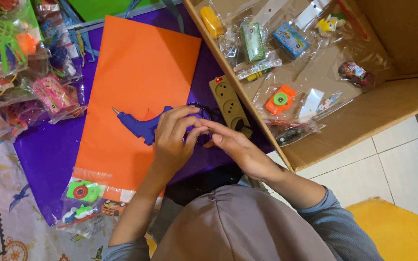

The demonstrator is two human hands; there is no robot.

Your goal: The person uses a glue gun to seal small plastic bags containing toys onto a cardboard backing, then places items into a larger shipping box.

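Seemingly both hands, left (170, 140) and right (235, 145), pinch together beside the light, rigid glue gun (139, 123), best held by its handle.

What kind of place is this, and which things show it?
Probably a home floor used as a craft or packing spot: white floor tiles, an open cardboard box with bagged small toys, and a blue glue gun on orange paper.
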